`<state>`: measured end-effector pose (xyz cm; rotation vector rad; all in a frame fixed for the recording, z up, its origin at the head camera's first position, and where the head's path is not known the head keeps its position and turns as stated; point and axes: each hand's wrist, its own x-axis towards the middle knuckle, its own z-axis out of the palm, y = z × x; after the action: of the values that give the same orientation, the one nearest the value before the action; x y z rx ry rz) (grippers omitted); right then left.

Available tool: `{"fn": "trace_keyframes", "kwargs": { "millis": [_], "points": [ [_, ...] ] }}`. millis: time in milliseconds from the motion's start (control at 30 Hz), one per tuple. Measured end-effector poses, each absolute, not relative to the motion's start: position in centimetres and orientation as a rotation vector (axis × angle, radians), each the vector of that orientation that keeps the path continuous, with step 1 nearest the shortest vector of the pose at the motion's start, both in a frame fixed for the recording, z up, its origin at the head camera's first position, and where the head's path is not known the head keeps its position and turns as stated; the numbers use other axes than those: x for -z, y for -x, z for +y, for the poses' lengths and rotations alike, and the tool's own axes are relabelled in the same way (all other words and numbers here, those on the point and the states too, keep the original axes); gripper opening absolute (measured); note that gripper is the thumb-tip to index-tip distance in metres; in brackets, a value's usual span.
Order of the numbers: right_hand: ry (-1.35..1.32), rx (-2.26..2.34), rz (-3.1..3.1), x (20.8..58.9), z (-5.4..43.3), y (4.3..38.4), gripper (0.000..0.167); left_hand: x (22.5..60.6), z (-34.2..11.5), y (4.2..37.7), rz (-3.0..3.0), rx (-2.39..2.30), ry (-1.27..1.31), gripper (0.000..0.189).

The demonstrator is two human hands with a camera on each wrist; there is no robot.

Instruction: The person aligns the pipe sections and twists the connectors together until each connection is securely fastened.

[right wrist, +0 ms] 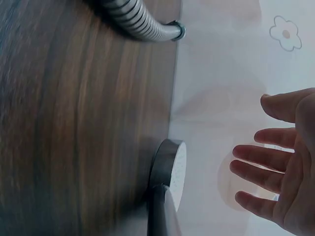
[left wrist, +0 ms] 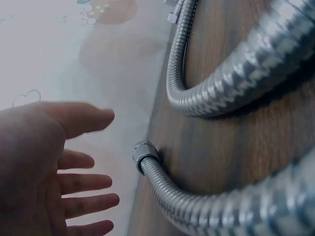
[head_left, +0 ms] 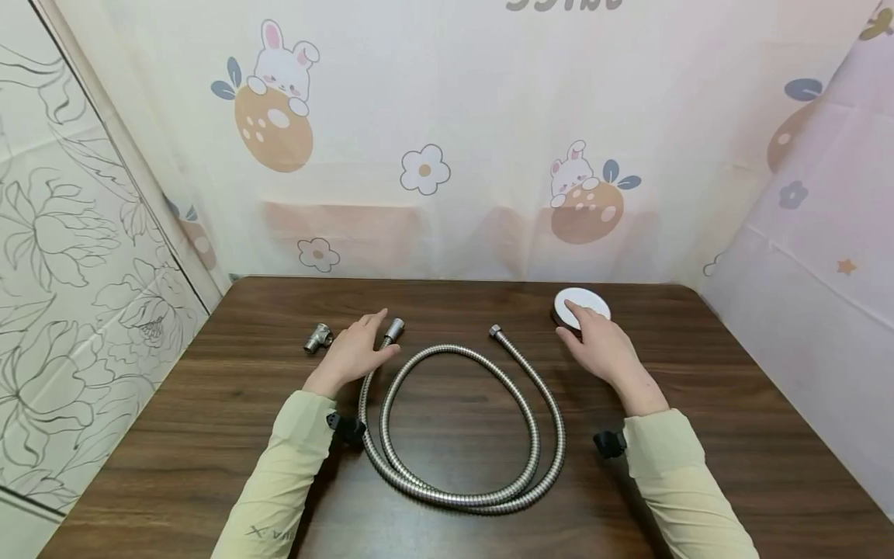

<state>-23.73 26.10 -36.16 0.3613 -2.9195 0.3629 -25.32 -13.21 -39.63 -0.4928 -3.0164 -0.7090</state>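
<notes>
In the head view, a flexible ribbed hose of silver metal (head_left: 535,435) lies coiled on a brown wood-grain table (head_left: 461,419), its two ends pointing toward the far edge. The left hand (head_left: 354,348) is above the hose's left end, which carries a smooth cylindrical silver connector (head_left: 395,330); its fingers are extended and its thumb stands apart from them. Just beside that hand, on its left, lies a small T-shaped silver metal fitting (head_left: 319,338). The hose's other end bears a short silver nut (head_left: 495,331). The right hand (head_left: 602,345) is over a round shower head with a white face and a dark rim (head_left: 582,297), near the far edge, and partly covers it. In the left wrist view, the left hand's fingers and thumb are spread, with a gap between them and the hose's connector. In the right wrist view, the right hand's fingers are likewise apart and clear of the shower head, which lies with its white face up and its handle running toward the camera; a hose end shows above it in the frame.
</notes>
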Motion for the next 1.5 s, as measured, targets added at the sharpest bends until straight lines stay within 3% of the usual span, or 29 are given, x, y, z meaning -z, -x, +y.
{"fn": "trace_keyframes", "kwargs": {
  "millis": [667, 1500],
  "points": [
    [-0.141, -0.546, -2.897, 37.2, 28.6, 24.3, 0.050, 41.1, -12.8, 25.9, -3.015, 0.991, 0.197, 0.055],
    [0.066, -0.830, -2.960, 38.1, 31.4, 24.1, 0.050, 41.9, -11.9, 26.9, -2.940, 1.140, 0.223, 0.048]
  ]
}}
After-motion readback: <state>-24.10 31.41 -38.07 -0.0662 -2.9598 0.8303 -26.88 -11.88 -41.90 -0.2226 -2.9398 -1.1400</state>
